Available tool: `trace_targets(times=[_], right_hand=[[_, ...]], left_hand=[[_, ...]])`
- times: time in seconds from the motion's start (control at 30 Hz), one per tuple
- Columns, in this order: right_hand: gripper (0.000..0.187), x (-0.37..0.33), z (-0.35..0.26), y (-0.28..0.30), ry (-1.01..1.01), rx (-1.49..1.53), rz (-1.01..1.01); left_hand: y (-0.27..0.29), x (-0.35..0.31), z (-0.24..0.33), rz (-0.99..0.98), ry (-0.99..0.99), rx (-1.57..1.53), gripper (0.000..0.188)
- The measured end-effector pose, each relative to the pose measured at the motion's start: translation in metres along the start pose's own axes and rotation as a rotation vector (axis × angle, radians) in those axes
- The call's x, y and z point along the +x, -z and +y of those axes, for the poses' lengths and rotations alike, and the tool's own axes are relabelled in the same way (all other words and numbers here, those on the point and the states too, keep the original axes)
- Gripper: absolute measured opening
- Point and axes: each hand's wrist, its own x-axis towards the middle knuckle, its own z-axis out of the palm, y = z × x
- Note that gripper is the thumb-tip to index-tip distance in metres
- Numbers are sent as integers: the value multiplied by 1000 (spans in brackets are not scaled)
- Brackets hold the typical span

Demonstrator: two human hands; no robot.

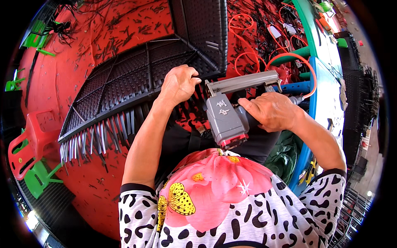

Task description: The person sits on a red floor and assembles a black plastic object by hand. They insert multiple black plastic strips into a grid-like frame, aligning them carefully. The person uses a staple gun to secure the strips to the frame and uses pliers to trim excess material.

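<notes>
My right hand [273, 111] is wrapped round the handle of a grey pneumatic staple gun [225, 118], its nose beside the near corner of a black woven wicker furniture piece [124, 78]. An orange air hose [311, 70] runs from the gun's handle. At the wicker's edge, my left hand [180, 84] is closed, fingers curled and thumb pressed in; whatever it pinches is hidden. Loose flat black strips [109, 132] hang in a fringe from the piece's lower rim. A second woven panel [202, 29] rises from the far side.
Strip offcuts lie scattered over the red floor covering [87, 198]. A red plastic chair [33, 142] and a green stool [39, 177] stand at left. To the right are a blue-edged table [312, 124], a dark green bag [285, 159], a yellow-handled tool [308, 172] and tangled hoses.
</notes>
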Motion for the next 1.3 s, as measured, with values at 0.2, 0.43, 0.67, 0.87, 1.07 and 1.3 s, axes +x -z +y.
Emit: trace_targets(times=[0.2, 0.43, 0.67, 0.87, 1.07, 1.3], right_hand=[[85, 8, 3, 0, -2, 31, -25], [66, 9, 4, 5, 27, 20, 8], [73, 9, 2, 9, -35, 33, -40], [75, 8, 11, 8, -56, 27, -45], [74, 9, 11, 7, -124, 81, -81], [74, 10, 11, 10, -151, 92, -117]], left_hand=[[-2, 0, -1, 8, -10, -1, 20], [0, -1, -2, 2, -22, -9, 19], [-1, -2, 0, 16, -32, 21, 19], [4, 1, -9, -78, -15, -45, 20], [12, 0, -7, -175, 66, -143, 20], [13, -3, -2, -130, -29, -88, 23]])
